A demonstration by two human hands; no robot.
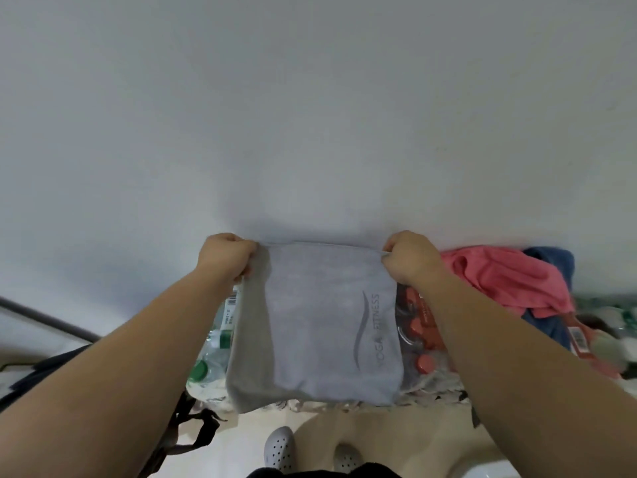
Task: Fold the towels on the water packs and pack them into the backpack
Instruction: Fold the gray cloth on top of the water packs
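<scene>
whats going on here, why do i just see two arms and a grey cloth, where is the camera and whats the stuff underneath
There is no machine here. The single picture comes from a wide-angle camera worn on a person's head, looking forward and down, so you see their own arms. The left hand and the right hand each pinch a top corner of a grey towel, which hangs between them against a pale wall. Under it are packs of water bottles, green caps on the left and red caps on the right. A pink towel and a blue towel lie bunched on the right. The dark bag at lower left is probably the backpack.
</scene>
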